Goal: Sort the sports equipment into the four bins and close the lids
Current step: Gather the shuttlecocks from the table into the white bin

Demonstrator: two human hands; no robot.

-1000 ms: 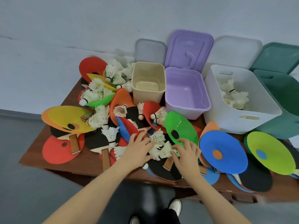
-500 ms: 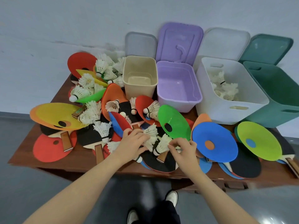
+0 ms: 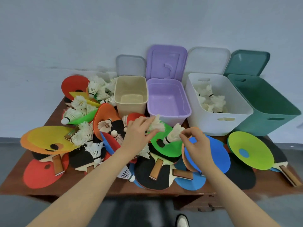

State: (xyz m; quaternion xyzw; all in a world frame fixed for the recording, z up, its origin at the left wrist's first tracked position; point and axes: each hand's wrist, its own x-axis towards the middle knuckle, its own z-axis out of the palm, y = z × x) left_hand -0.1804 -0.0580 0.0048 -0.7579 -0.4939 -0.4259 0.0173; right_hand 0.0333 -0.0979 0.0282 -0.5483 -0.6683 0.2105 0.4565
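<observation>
Both shuttlecocks are off the pile now: half a second ago my hands were down among the paddles, now my right hand (image 3: 196, 141) pinches one shuttlecock (image 3: 173, 135) by its feathers, cork down over the green disc (image 3: 170, 149), and my left hand (image 3: 137, 133) grips a small bunch of shuttlecocks (image 3: 155, 125) just in front of the purple bin (image 3: 168, 110). Next stop is likely the white bin (image 3: 218, 126), which already holds shuttlecocks. Most of the gear is unsorted on the desk (image 3: 101, 185), all four lids open.
</observation>
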